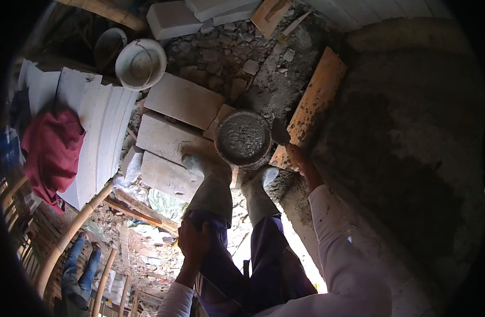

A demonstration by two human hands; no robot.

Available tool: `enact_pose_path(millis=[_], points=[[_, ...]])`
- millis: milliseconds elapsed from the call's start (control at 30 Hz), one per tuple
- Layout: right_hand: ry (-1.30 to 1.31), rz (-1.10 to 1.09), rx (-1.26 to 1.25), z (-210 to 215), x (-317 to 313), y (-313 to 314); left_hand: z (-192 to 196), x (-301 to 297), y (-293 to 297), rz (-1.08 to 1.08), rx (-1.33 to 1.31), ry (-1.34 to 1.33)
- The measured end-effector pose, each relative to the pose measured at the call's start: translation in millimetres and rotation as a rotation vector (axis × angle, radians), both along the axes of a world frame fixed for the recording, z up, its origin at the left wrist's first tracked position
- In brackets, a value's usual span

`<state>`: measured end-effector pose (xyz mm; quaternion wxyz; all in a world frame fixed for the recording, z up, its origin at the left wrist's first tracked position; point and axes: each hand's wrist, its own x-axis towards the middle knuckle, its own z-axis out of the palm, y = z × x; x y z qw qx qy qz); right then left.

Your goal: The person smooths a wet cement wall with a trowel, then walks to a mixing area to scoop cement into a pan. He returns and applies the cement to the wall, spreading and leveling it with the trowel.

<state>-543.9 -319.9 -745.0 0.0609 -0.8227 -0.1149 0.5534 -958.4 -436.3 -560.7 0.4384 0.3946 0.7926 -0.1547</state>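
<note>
My right hand [298,157] is closed round the handle of a trowel [279,131], whose dark blade stands just right of a round bucket [217,141] full of wet grey mortar [243,136]. Its fingers are near the lower end of a wooden plank [321,95] spattered with mortar. My left hand [194,239] rests on my left leg near the knee, open and holding nothing. Below the bucket are my boots [261,193], the left one on pale blocks [168,140].
A wall with dark, damp-looking patches [380,142] rises on the right. White basin [141,64], stacked blocks [94,132] and a dark red cloth [54,148] lie left. Rubble [210,58] covers ground beyond the bucket. Bamboo poles [76,227] and another person's legs [78,274] appear lower left.
</note>
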Motion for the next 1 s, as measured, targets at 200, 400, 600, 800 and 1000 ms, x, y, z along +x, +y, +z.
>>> enact_pose_path(millis=[200, 400, 600, 800, 1000], points=[[0.211, -0.025, -0.131, 0.2, 42.2, 58.5, 0.9, 0.5, -5.1, -0.02, 0.051, 0.03], [0.16, 0.198, -0.16, -7.8, 38.9, 124.9, 0.2, -4.6, -6.1, 0.031, 0.054, -0.015], [0.217, 0.491, -0.175, -10.7, 13.7, 196.6, 8.5, 3.0, -1.6, 0.03, 0.099, -0.054], [0.157, 0.972, -0.05, 5.9, -62.4, 244.3, 12.5, 13.6, 2.7, 0.056, 0.068, -0.043], [-0.047, 1.572, 0.305, 25.9, -96.6, 216.3, 16.3, 23.0, 4.9, 0.034, -0.003, 0.015]])
